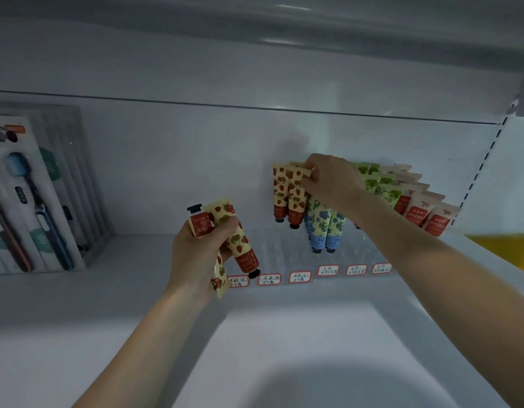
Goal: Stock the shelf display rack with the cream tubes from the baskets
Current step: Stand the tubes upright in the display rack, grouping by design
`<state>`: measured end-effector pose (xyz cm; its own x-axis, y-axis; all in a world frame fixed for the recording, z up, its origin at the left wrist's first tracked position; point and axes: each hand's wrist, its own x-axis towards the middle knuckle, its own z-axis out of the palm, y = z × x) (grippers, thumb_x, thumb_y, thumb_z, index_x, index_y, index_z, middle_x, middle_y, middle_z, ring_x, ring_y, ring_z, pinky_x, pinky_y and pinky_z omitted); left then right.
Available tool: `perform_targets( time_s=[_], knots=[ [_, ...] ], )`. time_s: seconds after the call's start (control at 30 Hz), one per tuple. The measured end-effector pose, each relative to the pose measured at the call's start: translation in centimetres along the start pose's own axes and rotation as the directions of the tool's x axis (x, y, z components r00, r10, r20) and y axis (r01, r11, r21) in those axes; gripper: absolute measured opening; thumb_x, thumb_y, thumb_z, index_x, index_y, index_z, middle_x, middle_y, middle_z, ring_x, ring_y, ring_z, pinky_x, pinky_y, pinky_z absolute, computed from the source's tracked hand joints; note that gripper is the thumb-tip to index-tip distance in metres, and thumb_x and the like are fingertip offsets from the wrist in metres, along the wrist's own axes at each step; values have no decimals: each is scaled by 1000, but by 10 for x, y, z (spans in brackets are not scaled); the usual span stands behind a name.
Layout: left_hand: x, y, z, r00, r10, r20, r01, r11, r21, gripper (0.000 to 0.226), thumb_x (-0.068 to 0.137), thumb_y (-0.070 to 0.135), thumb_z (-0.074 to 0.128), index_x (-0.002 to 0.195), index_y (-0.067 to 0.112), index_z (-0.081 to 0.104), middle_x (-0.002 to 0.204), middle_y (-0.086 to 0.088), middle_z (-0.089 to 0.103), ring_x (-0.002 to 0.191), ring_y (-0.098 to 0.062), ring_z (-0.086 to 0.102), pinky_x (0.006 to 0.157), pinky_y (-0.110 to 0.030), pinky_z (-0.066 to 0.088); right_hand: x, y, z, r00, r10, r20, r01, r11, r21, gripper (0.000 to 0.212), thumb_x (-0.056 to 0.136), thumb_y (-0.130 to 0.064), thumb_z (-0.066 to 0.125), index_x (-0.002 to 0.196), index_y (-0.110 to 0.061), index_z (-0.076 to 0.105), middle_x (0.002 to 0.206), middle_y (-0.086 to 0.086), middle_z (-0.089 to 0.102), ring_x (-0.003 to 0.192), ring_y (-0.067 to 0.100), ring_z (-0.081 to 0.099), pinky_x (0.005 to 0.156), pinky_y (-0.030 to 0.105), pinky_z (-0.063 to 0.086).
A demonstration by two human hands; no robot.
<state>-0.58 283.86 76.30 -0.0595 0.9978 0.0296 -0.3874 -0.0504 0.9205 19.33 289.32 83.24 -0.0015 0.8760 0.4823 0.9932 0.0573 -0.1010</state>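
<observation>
White metal shelf (78, 319) in a shop bay, with toothbrush packs (28, 201) stacked against its left wall: a person stocks a clear display rack (272, 248) at the back. The right hand (331, 181) reaches in over the rack and pinches the crimped top of a racked strawberry tube (297, 198), which stands cap-down and leans back beside one more of its kind. The left hand (196, 251) hovers in front and to the left of the rack, fingers curled round a bundle of spare strawberry tubes (240, 240), apparently three. They lie crosswise in the fist, one cap pointing up and left, another down and right toward the price labels (299, 277). Blue-flower tubes (325, 225), green tubes (384, 187) and red-and-white tubes (425, 213) fill the rows to the right. The rack's clear slots in front of and left of the strawberry row look unfilled; they lie between the two hands, nearer the left. Any tube from the bundle would likely need turning cap-down, its long axis brought in line with the leaning row, before it drops in. A yellow object (505, 248) shows at the right edge; whether it is a basket cannot be told.
</observation>
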Motion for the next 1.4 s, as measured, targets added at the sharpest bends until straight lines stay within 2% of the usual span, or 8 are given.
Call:
perform_targets(
  time_s=[0.07, 0.4, 0.63, 0.73, 0.83, 1.0, 1.27, 1.4],
  knots=[
    [1, 0, 1, 1000, -6, -1, 6, 1000, -20, 14, 83, 7, 65, 93, 17, 64, 94, -6, 68, 90, -21, 65, 68, -28, 49, -1, 1, 0, 1000, -8, -7, 7, 1000, -19, 24, 92, -19, 46, 112, -14, 58, 98, 4, 66, 95, 25, 58, 82, 31, 39],
    [-3, 2, 6, 999, -36, 24, 36, 999, 22, 14, 86, 12, 64, 99, 14, 63, 94, -6, 70, 87, -21, 67, 62, -26, 49, 2, 3, 0, 999, -2, -44, -1, 998, -69, 24, 96, -17, 40, 98, -12, 63, 91, 6, 67, 89, 24, 58, 79, 31, 41],
    [-3, 7, 11, 999, -26, 24, 25, 999, 35, 17, 86, 14, 64, 103, 13, 63, 93, -4, 70, 86, -19, 67, 56, -20, 50, 9, -5, 0, 999, 11, 48, -5, 991, -130, 23, 97, -18, 38, 92, -12, 60, 86, 4, 61, 87, 24, 57, 78, 30, 36],
    [-1, 9, 11, 1000, 2, 21, -3, 999, 43, 19, 85, 13, 64, 105, 11, 64, 97, -5, 70, 90, -19, 67, 63, -23, 50, 13, -9, 4, 999, 21, 42, -15, 988, -151, 21, 95, -11, 40, 98, -12, 61, 85, 4, 59, 81, 22, 51, 75, 30, 34],
    [3, 9, 13, 999, 15, 29, -16, 999, 45, 18, 85, 12, 64, 104, 11, 64, 95, -4, 70, 88, -18, 67, 64, -23, 49, 14, -4, 7, 999, 46, 9, -44, 991, -126, 20, 94, -8, 41, 96, -11, 61, 88, 5, 63, 85, 24, 58, 75, 30, 37],
    [7, 5, 18, 999, -7, 37, 6, 1000, 24, 12, 84, 10, 65, 95, 14, 64, 87, -2, 70, 78, -13, 67, 61, -22, 50, 11, 0, 7, 998, 27, -52, -35, 985, -166, 22, 97, -18, 40, 92, -13, 61, 87, 4, 64, 91, 24, 56, 77, 32, 35],
    [15, -1, 24, 999, -20, 36, 19, 1000, 23, 18, 82, 11, 67, 100, 12, 64, 93, -6, 70, 88, -20, 67, 75, -32, 53, 8, 1, 6, 999, 15, -31, -22, 972, -234, 23, 97, -22, 39, 96, -13, 61, 97, 4, 63, 99, 23, 51, 80, 32, 33],
    [16, -2, 26, 999, -15, 35, 15, 1000, 17, 22, 81, 9, 67, 103, 12, 64, 94, -6, 70, 87, -20, 68, 74, -33, 54, 4, 2, 4, 999, 43, -22, -46, 985, -167, 23, 96, -26, 42, 88, -13, 59, 84, 3, 58, 96, 24, 54, 85, 33, 37]
  ],
)
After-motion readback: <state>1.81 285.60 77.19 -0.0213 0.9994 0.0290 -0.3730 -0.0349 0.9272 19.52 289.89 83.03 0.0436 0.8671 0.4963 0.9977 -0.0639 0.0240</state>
